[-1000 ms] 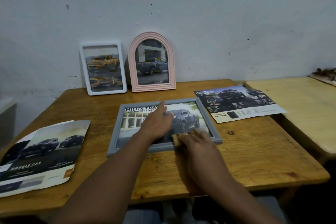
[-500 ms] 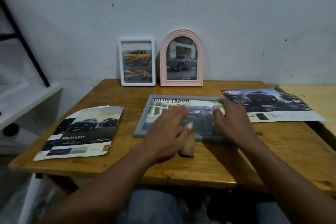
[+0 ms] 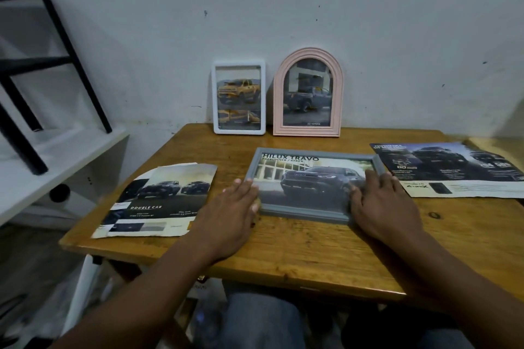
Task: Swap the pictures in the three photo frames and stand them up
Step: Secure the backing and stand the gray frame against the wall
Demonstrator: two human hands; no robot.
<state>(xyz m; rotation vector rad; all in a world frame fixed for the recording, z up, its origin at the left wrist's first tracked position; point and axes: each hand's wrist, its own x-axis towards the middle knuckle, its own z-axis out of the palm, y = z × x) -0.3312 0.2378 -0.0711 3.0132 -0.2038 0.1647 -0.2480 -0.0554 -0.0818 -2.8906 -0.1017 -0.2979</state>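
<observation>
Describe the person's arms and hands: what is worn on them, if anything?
Both forearms are bare to the picture's edge, with no sleeves showing. The left hand and right hand wear no gloves, rings, watch or bracelets that I can see.

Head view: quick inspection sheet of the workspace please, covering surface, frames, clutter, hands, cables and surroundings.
Surface: wooden table, bare wood along the near edge.
Job's things: grey frame lies flat, car picture facing up; white frame and pink arched frame stand side by side at the back, each holding a picture.
Clutter: one car leaflet left of the grey frame, another leaflet to its right.
Hands: left hand rests on the grey frame's left end, right hand on its right end.
Cables: nothing seen.
Surroundings: wall behind; white shelf at left; second table at right.
</observation>
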